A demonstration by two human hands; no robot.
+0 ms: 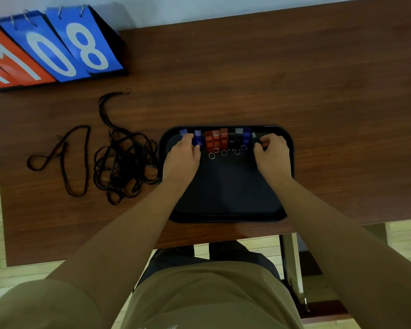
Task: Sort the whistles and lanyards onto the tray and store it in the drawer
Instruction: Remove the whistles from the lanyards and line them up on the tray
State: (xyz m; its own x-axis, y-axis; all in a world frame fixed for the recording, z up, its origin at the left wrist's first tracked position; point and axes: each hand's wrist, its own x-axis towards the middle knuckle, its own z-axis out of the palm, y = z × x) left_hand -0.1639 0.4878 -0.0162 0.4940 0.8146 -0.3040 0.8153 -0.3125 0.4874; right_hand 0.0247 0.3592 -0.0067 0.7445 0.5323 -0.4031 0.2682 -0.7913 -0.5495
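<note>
As whistles (pixel 223 138) line tray (pixel 223 217) | left fingers (pixel 188 140) touch one | right fingers (pixel 265 141) maybe pinching

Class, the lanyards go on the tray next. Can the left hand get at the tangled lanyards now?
Probably yes. The lanyards lie on the table just left of the tray, with nothing between them and the left hand, though it seems to grip a blue whistle.

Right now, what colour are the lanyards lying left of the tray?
Black lanyards, seen best in the head view.
</note>
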